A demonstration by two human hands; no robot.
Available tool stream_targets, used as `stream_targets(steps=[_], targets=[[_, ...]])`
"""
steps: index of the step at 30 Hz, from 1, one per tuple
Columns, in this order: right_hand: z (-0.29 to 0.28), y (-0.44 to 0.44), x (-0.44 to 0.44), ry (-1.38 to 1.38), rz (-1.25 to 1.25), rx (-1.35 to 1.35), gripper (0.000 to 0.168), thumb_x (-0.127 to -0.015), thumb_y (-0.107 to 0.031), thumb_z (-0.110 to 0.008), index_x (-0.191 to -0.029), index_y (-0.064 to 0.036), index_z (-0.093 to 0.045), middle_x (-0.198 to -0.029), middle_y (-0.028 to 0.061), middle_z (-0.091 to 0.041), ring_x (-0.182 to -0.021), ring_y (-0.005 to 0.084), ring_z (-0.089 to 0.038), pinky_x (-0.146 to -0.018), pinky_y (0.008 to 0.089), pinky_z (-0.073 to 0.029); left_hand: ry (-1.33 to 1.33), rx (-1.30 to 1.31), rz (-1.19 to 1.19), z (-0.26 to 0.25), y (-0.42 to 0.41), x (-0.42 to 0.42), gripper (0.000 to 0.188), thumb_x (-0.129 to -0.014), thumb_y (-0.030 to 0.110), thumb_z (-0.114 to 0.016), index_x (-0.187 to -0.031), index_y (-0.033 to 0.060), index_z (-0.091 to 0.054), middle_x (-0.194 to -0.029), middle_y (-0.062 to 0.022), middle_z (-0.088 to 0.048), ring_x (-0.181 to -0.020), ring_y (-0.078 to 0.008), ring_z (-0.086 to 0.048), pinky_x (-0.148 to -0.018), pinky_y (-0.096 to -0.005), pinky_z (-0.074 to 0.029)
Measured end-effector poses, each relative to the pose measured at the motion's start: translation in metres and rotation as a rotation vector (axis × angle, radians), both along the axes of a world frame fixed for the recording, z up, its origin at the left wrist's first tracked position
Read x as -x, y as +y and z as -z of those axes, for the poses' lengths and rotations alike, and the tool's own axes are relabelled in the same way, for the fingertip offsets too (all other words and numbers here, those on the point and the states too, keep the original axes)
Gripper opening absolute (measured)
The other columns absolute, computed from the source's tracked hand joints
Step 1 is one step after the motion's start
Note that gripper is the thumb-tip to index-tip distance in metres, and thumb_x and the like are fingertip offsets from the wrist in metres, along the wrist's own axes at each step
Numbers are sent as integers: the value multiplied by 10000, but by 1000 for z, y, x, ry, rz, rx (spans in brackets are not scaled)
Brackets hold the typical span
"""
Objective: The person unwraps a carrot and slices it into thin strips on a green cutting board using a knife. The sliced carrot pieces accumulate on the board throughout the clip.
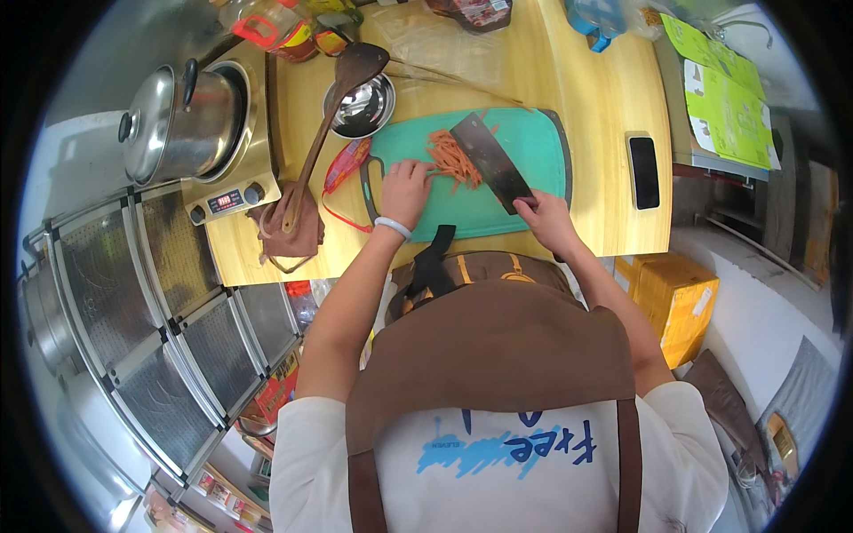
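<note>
My right hand (548, 218) grips the handle of a dark-bladed cleaver (492, 162), its blade slanting over a green cutting board (533, 143). Left of the blade lies a heap of orange shredded vegetable, perhaps carrot (453, 158), with a few shreds beyond the blade. My left hand (408, 188) rests on the board's left part, fingertips beside the heap at a thin orange piece; whether it pinches that piece is hard to tell. A steel bowl (363, 106) stands past the board's far left corner, partly under a wooden spatula (318, 133). A red packet (348, 163) touches the board's left side.
At the left, a lidded steel pot (183, 123) stands on a cooktop (230, 200), near a brown cloth (293, 226). Chopsticks (460, 81) and plastic bags (433, 46) lie behind the board. Bottles (276, 30) stand back left; a phone (644, 173) lies right.
</note>
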State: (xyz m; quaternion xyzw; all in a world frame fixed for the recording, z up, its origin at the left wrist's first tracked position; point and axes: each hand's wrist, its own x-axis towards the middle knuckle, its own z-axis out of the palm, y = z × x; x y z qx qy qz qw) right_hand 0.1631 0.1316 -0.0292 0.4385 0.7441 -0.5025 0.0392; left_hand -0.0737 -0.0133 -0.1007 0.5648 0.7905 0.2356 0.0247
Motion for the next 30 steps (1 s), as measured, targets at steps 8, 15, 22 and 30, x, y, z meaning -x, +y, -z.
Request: stream_targets(steps=[8,15,22,30], targets=[[-9,-2,12,17,-6,-39,279,-904,-215,-621,-1019,37,-649,-947,202,-707,-796,351,-678,-709,391,-520,-121,76,-26,6,15,-9,182,-782,167,-720,-925,126,-615,-938,-45,-600,-922,-274,-571,-758,-407,-474],[-7,-2,8,18,-17,-50,257,-903,-197,-620,-1002,38,-647,-907,205,-706,-751,362,-673,-687,394,-524,-52,69,33,3,-3,-1,179,-792,200,-717,-941,151,-629,-961,-29,-601,-975,-259,-568,-768,-407,-464],[-2,-11,7,50,-71,-62,218,-896,-179,-627,-986,19,-647,-854,214,-689,-730,378,-657,-657,418,-514,-51,96,103,3,3,-8,130,-810,192,-687,-920,151,-633,-982,-21,-593,-977,-251,-556,-785,-393,-454],[12,-26,15,-62,-308,-187,196,-924,-216,-575,-907,-24,-611,-729,224,-641,-700,435,-618,-632,521,-487,-90,89,186,10,-24,6,98,-813,116,-605,-908,134,-619,-966,-33,-592,-924,-254,-563,-772,-384,-466]])
